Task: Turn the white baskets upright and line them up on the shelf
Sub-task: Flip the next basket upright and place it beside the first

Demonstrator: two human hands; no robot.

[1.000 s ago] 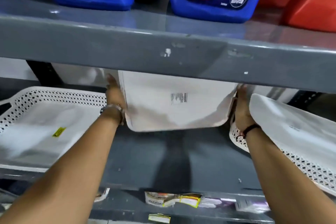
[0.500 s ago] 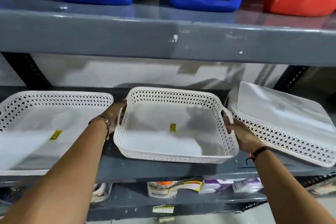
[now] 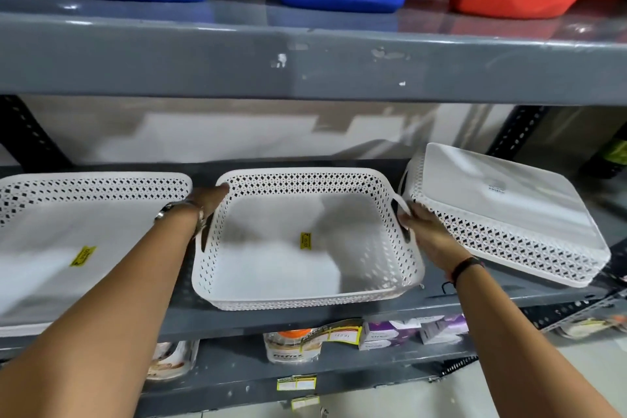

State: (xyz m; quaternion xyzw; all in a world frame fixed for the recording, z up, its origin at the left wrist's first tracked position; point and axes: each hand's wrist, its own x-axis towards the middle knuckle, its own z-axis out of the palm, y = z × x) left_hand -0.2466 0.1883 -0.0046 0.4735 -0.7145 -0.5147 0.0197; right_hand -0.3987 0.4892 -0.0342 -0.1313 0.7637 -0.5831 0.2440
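Since the earlier frames, the middle basket (image 3: 307, 241) has gone from tipped up on edge under the upper shelf to standing upright on the grey shelf (image 3: 305, 310), open side up, between the left basket (image 3: 84, 234) and the right basket (image 3: 502, 210). The left basket is upright; the right basket lies upside down, tilted, its rim close to the middle basket's right handle. The left hand (image 3: 207, 200) presses the middle basket's left wall, fingers extended flat. The right hand (image 3: 420, 227) holds the right handle, fingers curled around it. To finish well, square the front rim to the shelf edge, keep even gaps, then release and invert the right basket.
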